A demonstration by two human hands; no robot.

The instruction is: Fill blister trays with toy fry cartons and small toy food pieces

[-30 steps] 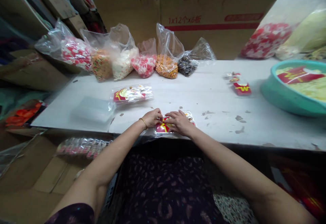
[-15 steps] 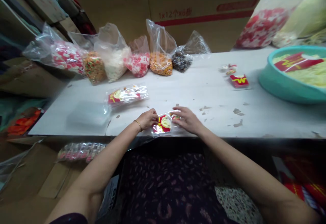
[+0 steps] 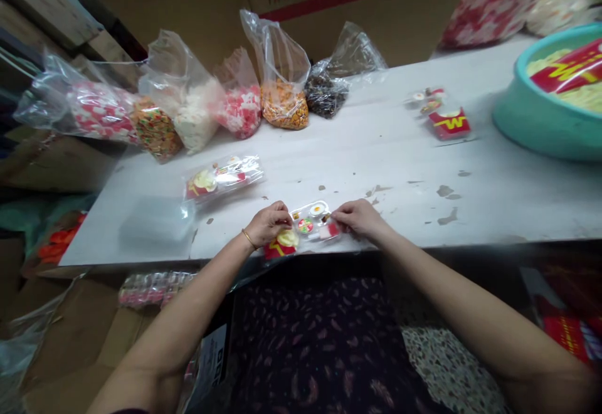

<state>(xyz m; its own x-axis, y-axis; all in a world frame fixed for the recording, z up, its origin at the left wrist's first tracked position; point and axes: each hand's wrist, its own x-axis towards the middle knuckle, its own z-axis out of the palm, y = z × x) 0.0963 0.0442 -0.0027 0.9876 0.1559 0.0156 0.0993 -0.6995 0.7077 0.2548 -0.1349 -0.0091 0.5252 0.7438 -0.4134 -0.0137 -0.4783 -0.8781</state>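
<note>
A clear plastic tray (image 3: 308, 206) lies at the table's front edge. In it are a round multicoloured piece (image 3: 305, 225), a miniature fried egg (image 3: 316, 210) and a pink-and-white piece (image 3: 324, 232). A red carton piece with a yellow M (image 3: 281, 248) and a pale yellow swirl (image 3: 288, 237) fill its left end. My left hand (image 3: 269, 222), wearing a bangle, is closed at the tray's left side, fingertips over its edge. At the right end, my right hand (image 3: 360, 218) pinches a small brown piece (image 3: 325, 217) just above the tray.
A filled clear pack (image 3: 223, 179) and clear plastic sheets (image 3: 153, 226) lie to the left. Bags of small pieces, including an orange-filled bag (image 3: 285, 106), line the back. On the right are a small red carton piece (image 3: 450, 124) and a teal basin (image 3: 527, 119).
My right hand has gone from spread fingers over the tray to a pinch at its right end. More of the tray's contents show. The camera view has shifted and tilted.
</note>
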